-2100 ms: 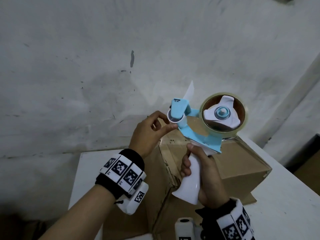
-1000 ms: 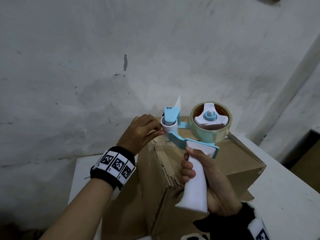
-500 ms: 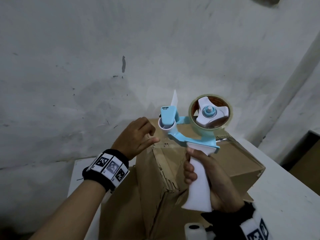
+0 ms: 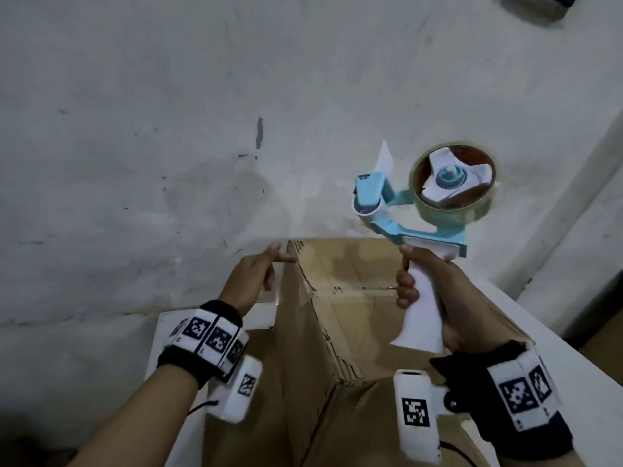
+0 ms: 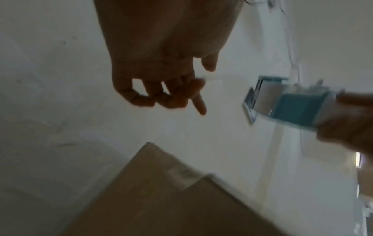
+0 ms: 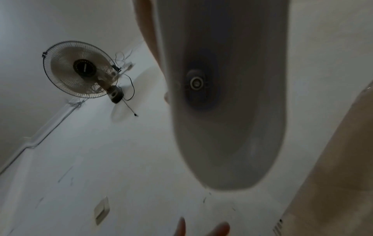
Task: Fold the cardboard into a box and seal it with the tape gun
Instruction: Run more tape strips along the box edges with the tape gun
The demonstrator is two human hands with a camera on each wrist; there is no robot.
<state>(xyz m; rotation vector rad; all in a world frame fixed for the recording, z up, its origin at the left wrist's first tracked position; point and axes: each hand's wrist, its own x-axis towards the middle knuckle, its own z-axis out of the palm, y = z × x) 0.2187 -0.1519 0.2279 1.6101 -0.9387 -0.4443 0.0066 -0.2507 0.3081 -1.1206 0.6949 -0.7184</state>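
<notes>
My right hand (image 4: 435, 298) grips the white handle (image 4: 421, 318) of the blue tape gun (image 4: 421, 210), holding it upright in the air above the brown cardboard box (image 4: 354, 315). A roll of clear tape (image 4: 453, 190) sits on the gun. My left hand (image 4: 259, 274) hovers at the box's far left top corner, apart from the gun. Its index finger (image 5: 198, 105) is straight, the thumb is out and the other fingers are curled. Whether a clear tape strip runs from that hand, I cannot tell. The handle (image 6: 222, 95) fills the right wrist view.
The box stands on a white table (image 4: 556, 348) pushed against a scuffed white wall (image 4: 168, 129). A wall fan (image 6: 80, 70) hangs high up. The table's right edge drops to a dark floor.
My left hand has left the tape gun's front roller and dropped down-left to the box corner. My right hand has lifted the gun up and to the right.
</notes>
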